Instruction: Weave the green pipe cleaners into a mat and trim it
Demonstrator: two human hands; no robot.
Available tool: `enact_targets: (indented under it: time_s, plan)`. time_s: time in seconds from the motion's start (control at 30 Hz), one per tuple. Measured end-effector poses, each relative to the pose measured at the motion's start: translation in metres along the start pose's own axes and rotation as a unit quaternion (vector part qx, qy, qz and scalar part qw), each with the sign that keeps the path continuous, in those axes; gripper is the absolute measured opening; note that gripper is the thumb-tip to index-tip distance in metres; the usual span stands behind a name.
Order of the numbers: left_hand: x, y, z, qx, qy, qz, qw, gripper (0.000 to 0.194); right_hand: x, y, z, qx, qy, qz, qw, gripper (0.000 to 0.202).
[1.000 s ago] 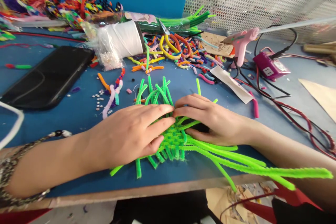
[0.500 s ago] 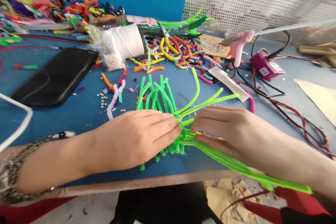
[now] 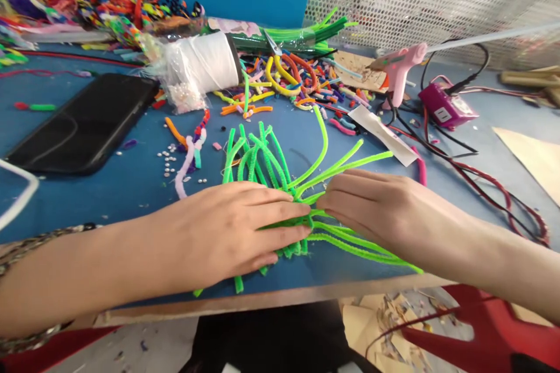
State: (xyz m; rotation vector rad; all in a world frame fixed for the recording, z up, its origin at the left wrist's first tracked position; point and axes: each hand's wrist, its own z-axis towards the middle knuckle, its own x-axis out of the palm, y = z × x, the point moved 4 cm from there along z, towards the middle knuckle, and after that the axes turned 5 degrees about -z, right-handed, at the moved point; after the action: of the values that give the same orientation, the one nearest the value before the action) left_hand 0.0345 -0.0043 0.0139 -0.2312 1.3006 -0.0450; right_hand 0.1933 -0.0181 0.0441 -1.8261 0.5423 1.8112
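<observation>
A woven bunch of green pipe cleaners [image 3: 263, 158] lies at the front of the blue table, with light green ones [image 3: 350, 166] fanning out to the right. My left hand [image 3: 231, 227] rests flat on the woven part, its fingers slightly apart and their tips at the right side of the weave. Just beside them, my right hand [image 3: 371, 204] has its fingers pressed together on a light green pipe cleaner near where it leaves the weave. Other light green strands pass below my right hand.
Around the work lie a black phone [image 3: 87, 122], a white thread spool [image 3: 205, 64], a pink glue gun [image 3: 399, 70], a purple box [image 3: 446, 106] with cables, a paper strip [image 3: 385, 135], small beads [image 3: 167, 160] and colourful pipe cleaner pieces [image 3: 284, 78].
My left hand has spread its fingers and reached slightly right over the weave. My right hand's fingers have closed together, and the long lower strands have shifted under my right hand.
</observation>
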Motion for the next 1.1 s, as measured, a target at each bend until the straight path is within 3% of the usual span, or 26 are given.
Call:
enact_targets:
  time_s: [0.2,0.53,0.8,0.97,1.1]
  plan:
    - [0.001,-0.001,0.0,-0.004,-0.026,0.017,1.0,0.035,0.001,-0.003,0.003,-0.003,-0.004,-0.029,1.0,0.03]
    - [0.001,-0.007,-0.003,-0.003,-0.025,0.043,0.999,0.033,-0.002,0.023,-0.012,0.007,-0.028,-0.028,0.999,0.026]
    - [0.001,-0.008,-0.002,-0.012,-0.026,0.039,0.999,0.029,-0.006,0.03,-0.009,0.002,-0.076,-0.008,0.997,0.031]
    - [0.002,-0.007,-0.002,-0.016,-0.027,0.022,0.999,0.027,-0.006,0.027,-0.001,-0.001,-0.078,-0.002,0.997,0.029]
    - [0.002,-0.005,-0.003,-0.022,-0.018,0.003,1.0,0.029,0.0,0.014,0.001,0.047,-0.079,0.004,0.996,0.027]
